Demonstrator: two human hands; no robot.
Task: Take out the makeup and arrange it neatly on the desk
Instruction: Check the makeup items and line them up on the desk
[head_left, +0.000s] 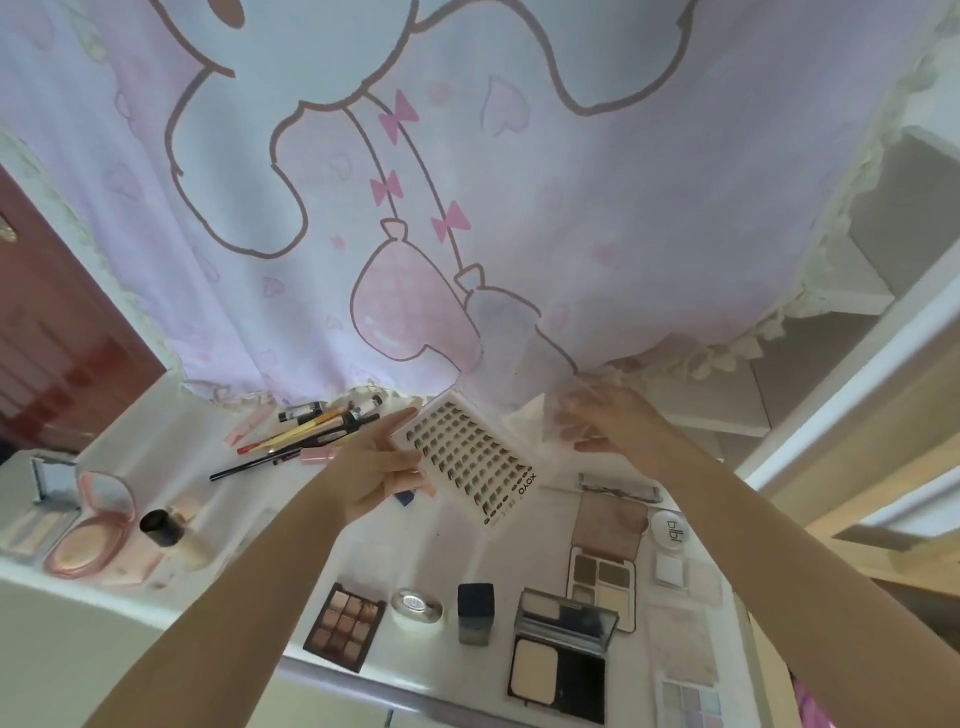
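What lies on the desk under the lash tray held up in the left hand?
Under the lash tray, only a blue object's corner shows beside the left hand; the rest is covered.

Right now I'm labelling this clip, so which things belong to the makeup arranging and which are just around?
Job:
lash tray in left hand
clear lid in right hand
eyeshadow palette
powder compact
pencils and brushes

Just around:
cartoon curtain
red door

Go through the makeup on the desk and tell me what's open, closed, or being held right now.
Lash tray: held up by left hand.
Pink compact: open.
Nine-pan palette: open.
Black compact: open.
Brown quad palette: open.
Right hand: blurred, grip unclear.
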